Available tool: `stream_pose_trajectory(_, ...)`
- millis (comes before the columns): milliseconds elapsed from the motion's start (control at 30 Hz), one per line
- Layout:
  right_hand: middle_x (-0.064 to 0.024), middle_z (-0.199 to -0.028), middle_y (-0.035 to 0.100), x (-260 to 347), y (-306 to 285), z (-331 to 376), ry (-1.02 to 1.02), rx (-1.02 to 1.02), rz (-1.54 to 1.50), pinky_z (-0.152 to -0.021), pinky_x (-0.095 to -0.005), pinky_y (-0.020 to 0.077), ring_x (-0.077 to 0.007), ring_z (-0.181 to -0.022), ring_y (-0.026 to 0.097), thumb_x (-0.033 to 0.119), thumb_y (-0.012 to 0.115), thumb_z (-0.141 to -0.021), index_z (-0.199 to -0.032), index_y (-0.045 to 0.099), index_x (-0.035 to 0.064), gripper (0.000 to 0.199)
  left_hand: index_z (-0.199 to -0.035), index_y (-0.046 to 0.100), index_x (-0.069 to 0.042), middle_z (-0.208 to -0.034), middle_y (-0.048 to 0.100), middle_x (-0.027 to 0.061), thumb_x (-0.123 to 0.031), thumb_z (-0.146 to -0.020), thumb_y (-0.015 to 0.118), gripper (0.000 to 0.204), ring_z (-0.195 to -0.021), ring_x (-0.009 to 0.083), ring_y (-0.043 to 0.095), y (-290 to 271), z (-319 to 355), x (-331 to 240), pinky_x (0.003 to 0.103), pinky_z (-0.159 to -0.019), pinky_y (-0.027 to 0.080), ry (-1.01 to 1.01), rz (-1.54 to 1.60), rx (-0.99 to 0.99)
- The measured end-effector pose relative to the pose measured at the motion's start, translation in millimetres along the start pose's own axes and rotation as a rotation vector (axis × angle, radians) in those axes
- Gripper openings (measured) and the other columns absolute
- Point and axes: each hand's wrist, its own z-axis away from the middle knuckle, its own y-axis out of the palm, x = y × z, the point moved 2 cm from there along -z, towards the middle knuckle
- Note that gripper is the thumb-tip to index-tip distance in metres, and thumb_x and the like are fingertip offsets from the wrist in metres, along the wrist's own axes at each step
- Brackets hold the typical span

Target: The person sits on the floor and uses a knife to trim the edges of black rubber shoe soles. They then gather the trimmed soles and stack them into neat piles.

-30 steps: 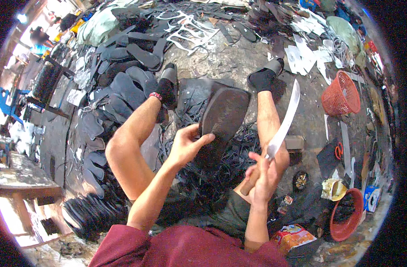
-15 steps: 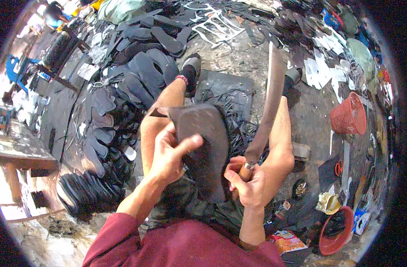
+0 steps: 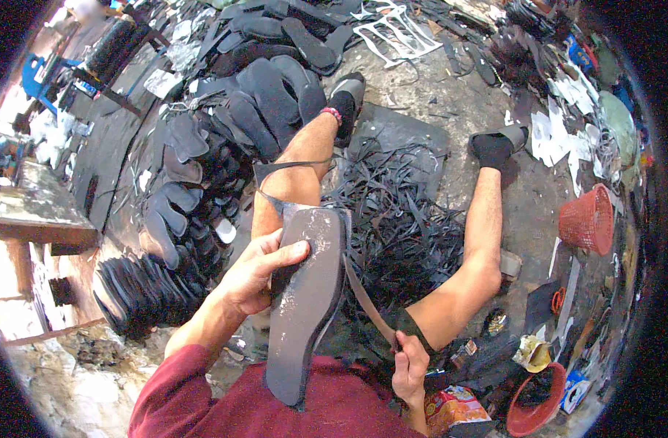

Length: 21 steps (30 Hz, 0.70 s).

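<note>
Right hand: the right hand (image 3: 410, 363) is clenched on the handle of a long knife (image 3: 368, 298), low by the lap.
Knife: half a second ago the blade stood up and away from the work; now it lies along the sole's right edge, so a trimming cut looks under way.
Left hand: the left hand (image 3: 257, 271) grasps the sole (image 3: 308, 296) at its left edge, thumb across the face.
Sole: dark, foot-shaped, propped upright on the lap between the knees, closer to the body than a second ago.
Strip: a thin strip (image 3: 279, 169) hangs off the sole's top over the left knee.
Floor: black offcuts (image 3: 399, 219) between the legs; cut soles (image 3: 268, 95) stacked beyond.
</note>
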Motion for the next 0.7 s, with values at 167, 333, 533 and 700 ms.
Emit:
stream_pose_trajectory(167, -0.0171, -0.09, 0.066, -0.2, 10.9, -1.4, -0.078, -0.112, 0.008, -0.066, -0.0422, 0.0525, -0.0342, -0.076, 0.064, 0.01, 0.06, -0.091, -0.123, 0.068, 0.005, 0.033, -0.126, 0.059, -0.006, -0.107, 0.071, 0.0049, -0.028, -0.092, 0.073, 0.043, -0.091, 0.0182, 0.07, 2.8, -7.4, 1.8, 0.034, -0.081, 0.056, 0.031, 0.019, -0.004)
stream_pose_trajectory(333, -0.0157, -0.088, 0.064, 18.6, 27.3, -70.0, -0.133, -0.169, 0.079, -0.064, -0.0414, 0.0511, -0.0325, -0.073, 0.063, 0.015, 0.061, -0.095, -0.127, 0.067, 0.0062, 0.033, -0.124, 0.06, -0.004, -0.107, 0.071, 0.0063, -0.02, -0.089, 0.078, 0.042, -0.094, 0.0162, 0.07, 3.1, -7.5, -0.6, 0.034, -0.084, 0.057, 0.033, -0.001, -0.001)
stream_pose_trajectory(533, -0.0137, -0.081, 0.063, 34.9, -0.2, -143.4, -0.274, -0.003, 0.084, -0.061, -0.0409, 0.0513, -0.0312, -0.066, 0.061, 0.012, 0.065, -0.092, -0.13, 0.065, 0.0082, 0.039, -0.118, 0.064, -0.003, -0.106, 0.073, 0.0062, -0.017, -0.087, 0.081, 0.037, -0.093, 0.0155, 0.069, 2.0, -7.5, -10.7, 0.034, -0.084, 0.057, -0.026, -0.061, -0.004)
stream_pose_trajectory(700, -0.0074, -0.071, 0.057, 58.4, -41.5, -187.2, -0.305, 0.305, 0.157, -0.054, -0.0398, 0.0503, -0.0262, -0.059, 0.06, 0.016, 0.065, -0.093, -0.136, 0.062, 0.0148, 0.043, -0.115, 0.067, -0.002, -0.103, 0.074, 0.0066, -0.013, -0.089, 0.079, 0.031, -0.09, 0.0142, 0.069, 1.0, -7.7, -13.9, 0.032, -0.082, 0.057, -0.038, -0.232, 0.036)
